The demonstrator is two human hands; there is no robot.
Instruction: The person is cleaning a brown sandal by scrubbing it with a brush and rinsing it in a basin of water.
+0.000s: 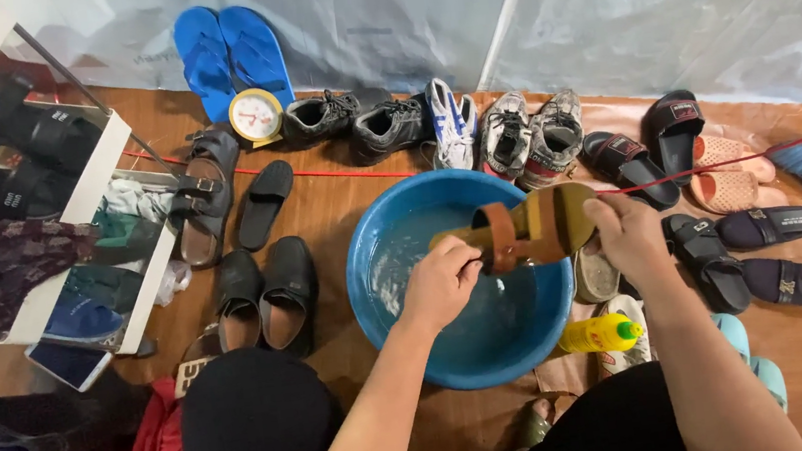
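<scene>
At the middle of the frame a brown sandal (527, 226) is held over a blue basin (378, 248) of water; the right hand (628, 230) is closed round its heel end; the left hand (440, 283) is curled against its strap end; a yellow bottle (597, 334) lies just right of the basin; shoes (471, 132) line the floor above.

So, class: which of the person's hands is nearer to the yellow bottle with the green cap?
Right. The right hand holds the brown sandal's heel end, almost directly above the yellow bottle. The left hand is over the blue basin, farther left of it.
</scene>
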